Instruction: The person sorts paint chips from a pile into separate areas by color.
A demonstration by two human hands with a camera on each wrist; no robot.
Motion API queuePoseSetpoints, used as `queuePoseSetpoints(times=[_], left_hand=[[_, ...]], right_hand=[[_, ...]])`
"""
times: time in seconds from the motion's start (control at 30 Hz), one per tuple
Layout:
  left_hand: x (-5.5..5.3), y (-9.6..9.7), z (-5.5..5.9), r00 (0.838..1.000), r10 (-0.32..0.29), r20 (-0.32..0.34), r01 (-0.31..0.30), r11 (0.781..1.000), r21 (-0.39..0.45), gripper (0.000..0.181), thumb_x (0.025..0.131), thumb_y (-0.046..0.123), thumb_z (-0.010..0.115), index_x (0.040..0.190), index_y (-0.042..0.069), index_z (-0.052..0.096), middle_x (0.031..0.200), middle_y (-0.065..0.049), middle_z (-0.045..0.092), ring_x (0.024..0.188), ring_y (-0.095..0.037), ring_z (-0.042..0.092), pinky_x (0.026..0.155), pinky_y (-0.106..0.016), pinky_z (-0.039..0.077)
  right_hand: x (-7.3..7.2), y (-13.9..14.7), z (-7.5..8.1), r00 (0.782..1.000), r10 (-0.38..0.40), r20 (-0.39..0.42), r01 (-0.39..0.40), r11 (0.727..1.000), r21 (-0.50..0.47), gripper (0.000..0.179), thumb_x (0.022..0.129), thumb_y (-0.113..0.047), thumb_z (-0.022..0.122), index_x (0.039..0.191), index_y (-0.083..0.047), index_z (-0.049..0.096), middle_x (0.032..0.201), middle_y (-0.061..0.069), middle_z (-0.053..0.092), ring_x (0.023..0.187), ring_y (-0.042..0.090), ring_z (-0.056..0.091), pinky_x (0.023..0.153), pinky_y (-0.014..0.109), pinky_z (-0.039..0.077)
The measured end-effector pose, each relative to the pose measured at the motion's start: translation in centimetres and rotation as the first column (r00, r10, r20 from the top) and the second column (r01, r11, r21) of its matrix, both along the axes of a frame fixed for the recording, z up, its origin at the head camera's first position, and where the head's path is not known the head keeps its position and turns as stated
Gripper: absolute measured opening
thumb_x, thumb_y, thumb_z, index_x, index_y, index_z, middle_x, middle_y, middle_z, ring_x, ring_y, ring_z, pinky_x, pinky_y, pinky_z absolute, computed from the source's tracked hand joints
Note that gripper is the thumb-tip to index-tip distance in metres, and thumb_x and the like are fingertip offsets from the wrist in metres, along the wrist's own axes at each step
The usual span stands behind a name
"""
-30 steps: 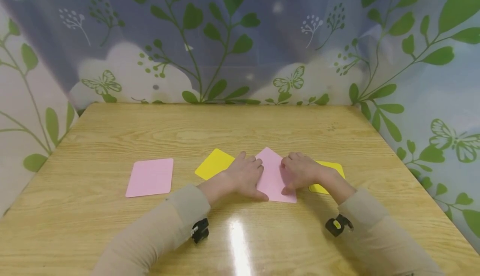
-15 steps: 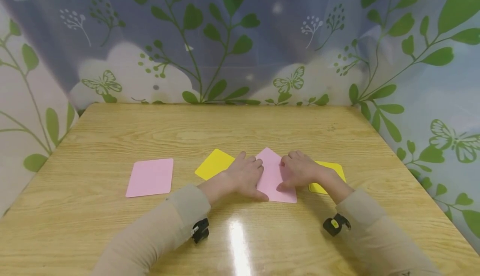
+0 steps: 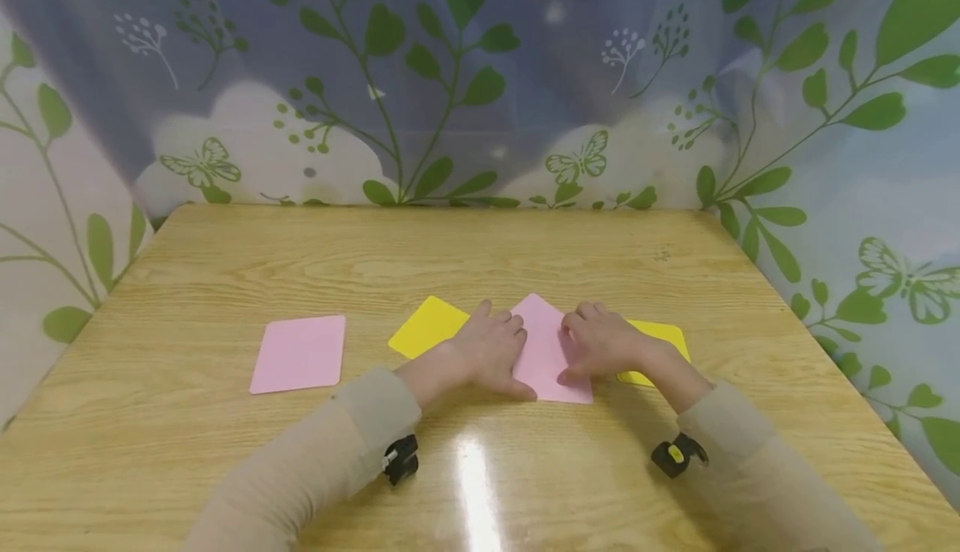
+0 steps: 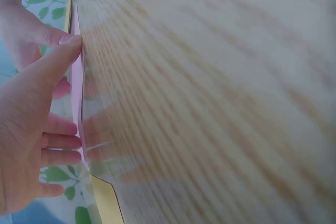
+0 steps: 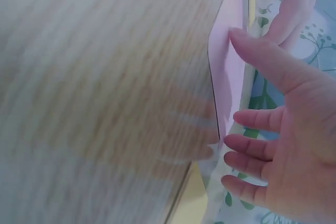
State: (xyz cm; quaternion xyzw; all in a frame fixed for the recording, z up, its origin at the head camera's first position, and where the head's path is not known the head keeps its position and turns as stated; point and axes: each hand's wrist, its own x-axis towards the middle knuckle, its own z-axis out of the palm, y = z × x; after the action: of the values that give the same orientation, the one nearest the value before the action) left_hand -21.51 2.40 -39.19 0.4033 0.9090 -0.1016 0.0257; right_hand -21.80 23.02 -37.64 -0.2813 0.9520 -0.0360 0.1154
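Note:
In the head view a pink square card (image 3: 542, 348) lies between both hands, turned so a corner points away. My left hand (image 3: 487, 350) rests over its left side, thumb at the near edge; in the left wrist view the fingers (image 4: 62, 141) stretch to the card's edge. Over the card's right side is my right hand (image 3: 602, 342), its thumb (image 5: 244, 40) touching the pink surface and its fingers loosely extended. Left of the left hand lies a yellow card (image 3: 427, 325), partly covered by it. Another yellow card (image 3: 666, 333) shows from under the right wrist.
A second pink card (image 3: 298, 353) lies flat at the left of the wooden table (image 3: 465, 256). A leaf-patterned curtain (image 3: 480, 135) hangs behind the table and along both sides. Small black cameras sit on both wrists.
My right hand has shifted slightly; its thumb slid left on the pink card and then a little back right. The left hand and the cards have stayed in place.

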Motion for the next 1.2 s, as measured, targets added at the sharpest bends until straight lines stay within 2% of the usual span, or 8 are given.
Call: queuePoseSetpoints(times=[0.1, 0.23, 0.4, 0.63, 0.93, 1.07, 1.2], left_hand=[[0.1, 0.0, -0.1, 1.0, 0.009, 0.019, -0.009, 1.0, 0.0, 0.094, 0.075, 0.077, 0.044, 0.134, 0.005, 0.044, 0.132, -0.009, 0.047, 0.121, -0.024, 0.041, 0.103, -0.049, 0.025], [0.1, -0.1, -0.2, 0.998, 0.022, 0.064, -0.023, 1.0, 0.009, 0.1, 0.074, 0.077, 0.045, 0.142, 0.005, 0.034, 0.144, -0.011, 0.036, 0.13, -0.026, 0.034, 0.105, -0.05, 0.022], [0.0, -0.2, -0.2, 0.996, 0.012, 0.088, -0.014, 1.0, 0.019, 0.096, 0.074, 0.076, 0.048, 0.14, 0.007, 0.038, 0.138, -0.007, 0.043, 0.126, -0.024, 0.037, 0.105, -0.051, 0.021], [-0.2, -0.2, 0.2, 0.998, -0.014, 0.056, 0.012, 0.999, 0.035, 0.088, 0.077, 0.072, 0.048, 0.137, 0.008, 0.042, 0.132, -0.006, 0.049, 0.124, -0.024, 0.041, 0.105, -0.052, 0.021], [-0.3, -0.1, 0.1, 0.999, -0.022, 0.035, 0.021, 1.0, 0.021, 0.087, 0.077, 0.074, 0.047, 0.134, 0.009, 0.045, 0.129, -0.005, 0.05, 0.122, -0.023, 0.043, 0.105, -0.052, 0.022], [-0.3, 0.0, 0.1, 0.999, -0.028, 0.017, 0.028, 1.0, 0.002, 0.086, 0.077, 0.075, 0.045, 0.131, 0.008, 0.048, 0.126, -0.004, 0.052, 0.12, -0.023, 0.044, 0.104, -0.052, 0.023], [-0.4, 0.0, 0.1, 1.0, -0.027, 0.014, 0.027, 1.0, -0.004, 0.086, 0.076, 0.076, 0.044, 0.129, 0.008, 0.05, 0.126, -0.003, 0.052, 0.12, -0.022, 0.044, 0.105, -0.052, 0.023]], right_hand=[[0.5, 0.4, 0.0, 0.999, 0.03, -0.015, -0.03, 1.0, -0.006, 0.077, 0.068, -0.047, 0.076, 0.12, 0.003, 0.051, 0.113, 0.016, 0.05, 0.106, 0.033, 0.045, 0.091, 0.047, 0.039], [1.0, 1.0, -0.1, 0.996, 0.093, 0.005, -0.093, 0.996, 0.004, 0.086, 0.063, -0.046, 0.08, 0.126, 0.003, 0.047, 0.124, 0.019, 0.046, 0.115, 0.036, 0.041, 0.092, 0.052, 0.039], [1.2, 1.4, -0.1, 0.991, 0.126, 0.041, -0.126, 0.992, 0.007, 0.084, 0.063, -0.04, 0.082, 0.125, 0.003, 0.046, 0.124, 0.019, 0.043, 0.114, 0.036, 0.041, 0.088, 0.051, 0.041], [0.6, 1.0, 0.0, 0.993, 0.103, 0.058, -0.105, 0.994, 0.023, 0.088, 0.06, -0.037, 0.084, 0.126, 0.004, 0.044, 0.116, 0.017, 0.043, 0.103, 0.03, 0.042, 0.087, 0.042, 0.041], [0.3, 0.9, 0.2, 0.993, 0.047, 0.105, -0.051, 0.998, 0.038, 0.099, 0.058, -0.042, 0.085, 0.132, 0.005, 0.039, 0.11, 0.011, 0.04, 0.097, 0.026, 0.037, 0.086, 0.041, 0.035], [0.3, 0.9, 0.4, 0.995, 0.04, 0.096, -0.044, 0.998, 0.035, 0.095, 0.058, -0.044, 0.084, 0.129, 0.004, 0.042, 0.105, 0.008, 0.038, 0.095, 0.025, 0.035, 0.084, 0.042, 0.034], [0.2, 0.8, 0.4, 0.997, 0.034, 0.072, -0.037, 0.998, 0.047, 0.088, 0.058, -0.047, 0.083, 0.122, 0.002, 0.046, 0.108, 0.011, 0.039, 0.098, 0.028, 0.036, 0.086, 0.046, 0.035]])
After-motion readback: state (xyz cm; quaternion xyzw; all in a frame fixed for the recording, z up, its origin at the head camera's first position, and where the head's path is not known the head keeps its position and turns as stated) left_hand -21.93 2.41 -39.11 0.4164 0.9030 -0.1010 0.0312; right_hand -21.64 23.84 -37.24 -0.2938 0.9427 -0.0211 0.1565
